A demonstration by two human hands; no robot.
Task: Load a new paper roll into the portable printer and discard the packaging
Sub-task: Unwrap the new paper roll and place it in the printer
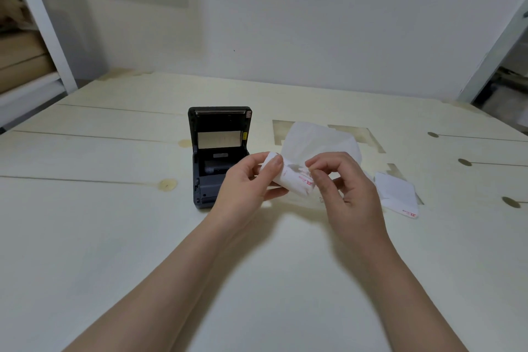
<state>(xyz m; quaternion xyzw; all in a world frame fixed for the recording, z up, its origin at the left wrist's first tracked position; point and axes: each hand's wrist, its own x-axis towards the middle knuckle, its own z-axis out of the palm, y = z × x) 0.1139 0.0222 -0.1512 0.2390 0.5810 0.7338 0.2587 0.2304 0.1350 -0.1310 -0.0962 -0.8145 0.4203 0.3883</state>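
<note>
A dark grey portable printer (218, 151) stands on the table with its lid swung up and its paper bay showing. Just right of it, above the table, my left hand (245, 183) grips one end of a white paper roll (297, 183) with red print. My right hand (345, 183) pinches the roll's thin white wrapping (317, 140) at the other end. The loose wrapping billows up behind both hands.
A second white paper roll with red print (398, 194) lies on the table to the right of my hands. The pale wooden table (114, 237) has dark knots along its right side. Shelving stands at the far left and far right.
</note>
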